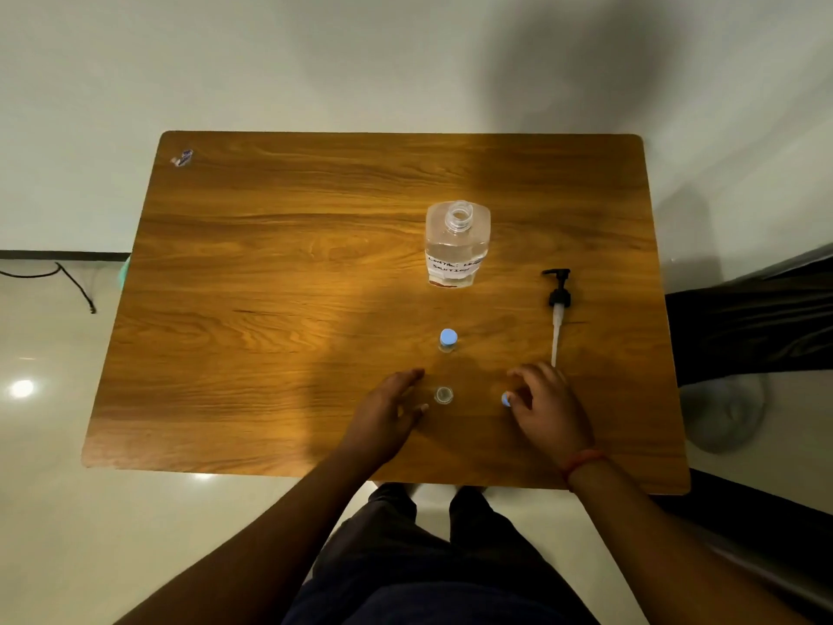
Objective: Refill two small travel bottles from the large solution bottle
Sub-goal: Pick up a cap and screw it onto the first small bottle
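Near front table edge: left hand spread flat, fingers straight, just beside uncapped travel bottle. Right hand curled, pinching blue cap. Behind, capped travel bottle. Toward right edge, pump dispenser lying flat. Farther back, large solution bottle upright, neck open.

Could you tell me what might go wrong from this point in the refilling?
1. The open small bottle stands uncapped between both hands; the left hand close beside it could tip it.
2. The large solution bottle has a wide open neck, so pouring into such a narrow mouth may spill onto the table.
3. The blue cap pinched by the right hand could roll away once set down.
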